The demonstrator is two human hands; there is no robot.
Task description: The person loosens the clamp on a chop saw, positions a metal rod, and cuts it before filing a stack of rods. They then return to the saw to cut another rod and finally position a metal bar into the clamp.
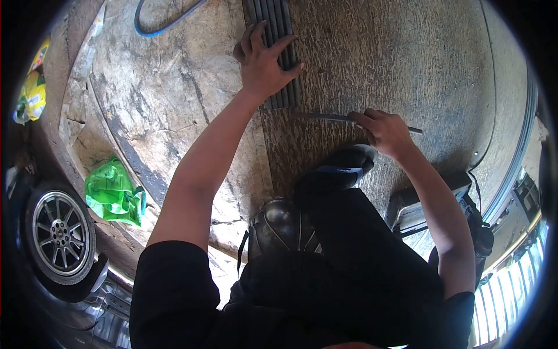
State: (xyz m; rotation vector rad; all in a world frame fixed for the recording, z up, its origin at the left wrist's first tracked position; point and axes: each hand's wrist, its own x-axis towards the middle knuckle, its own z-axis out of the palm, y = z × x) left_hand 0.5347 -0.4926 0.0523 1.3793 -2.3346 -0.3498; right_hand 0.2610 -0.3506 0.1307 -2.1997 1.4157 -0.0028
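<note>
A person in black clothes works low over the floor, with both bare arms reaching forward. The left hand (266, 65) lies palm down across a bundle of long dark grey strips (285, 92), near their lower end. Its fingers are spread and a little bent, and the thumb stands apart on the right side; the hand touches the strips from above and is not clenched around them. The strips lie parallel, close one beside another, and they run out at the top edge of the view.

The right hand (382, 132) is closed around a single thin dark strip (328, 117), which lies almost crosswise to the bundle. One end of this strip points to the lower end of the bundle, and the other end comes out beyond the hand on the right. Whether it touches the bundle, one cannot tell.

Under the left part of the bundle is a pale, stained sheet (168, 87); to the right lies a brown, rough-looking board (401, 52). A shoe (340, 167) with a blue band is just below the right hand. Between the arms, lower, there is a dark shiny rounded object (280, 224). On the left side are a blue hose (152, 34), a crumpled green plastic bag (113, 189), a yellow package (35, 96) and a car wheel (60, 234) with many spokes.
</note>
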